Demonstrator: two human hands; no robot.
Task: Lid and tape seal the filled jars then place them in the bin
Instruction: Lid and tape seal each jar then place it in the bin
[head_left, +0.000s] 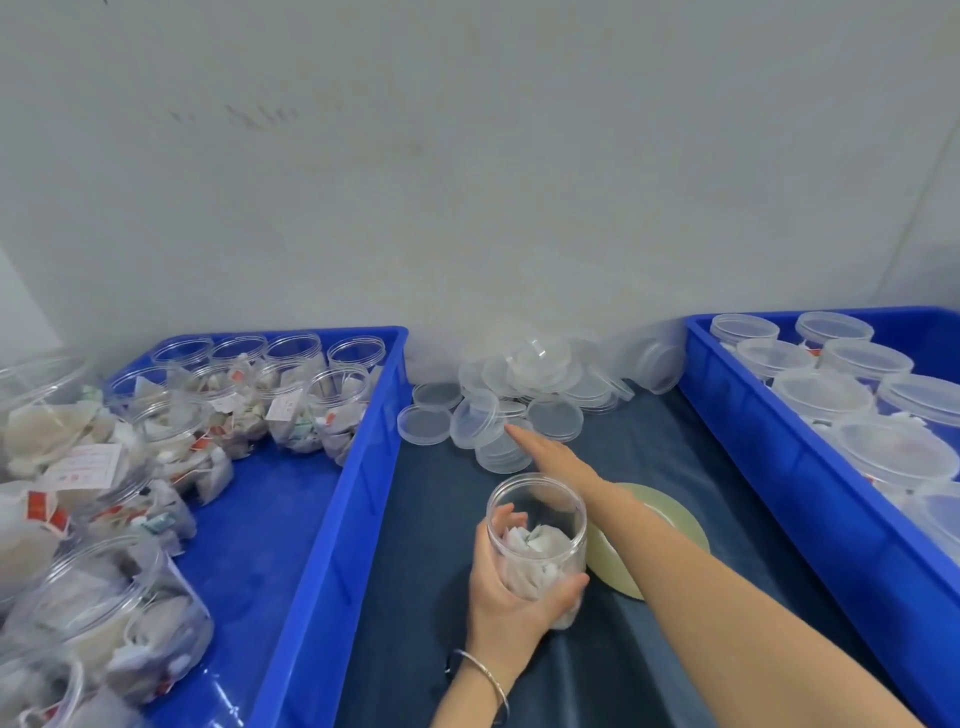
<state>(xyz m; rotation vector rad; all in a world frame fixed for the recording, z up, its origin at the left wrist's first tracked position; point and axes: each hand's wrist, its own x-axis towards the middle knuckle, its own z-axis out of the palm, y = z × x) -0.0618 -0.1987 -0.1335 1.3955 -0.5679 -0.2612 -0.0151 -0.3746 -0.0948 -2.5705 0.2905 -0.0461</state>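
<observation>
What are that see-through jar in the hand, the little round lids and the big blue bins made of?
Jar: clear, glossy plastic by the look; the contents show through its threaded wall. Lids: thin, slightly cloudy plastic, probably. Left bin and right bin: opaque blue plastic, smooth with a slight shine.

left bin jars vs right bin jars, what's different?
Lids: the jars in the left bin stand with open mouths, no lids; the jars in the right bin all carry clear lids.
Pose: several left-bin jars near the camera lie tipped on their sides; the right-bin jars stand upright.
Contents: packets with red-printed tags show clearly in the left bin; the right-bin contents are mostly hidden under the lids.
Shared: clear plastic jars in blue bins.
</observation>
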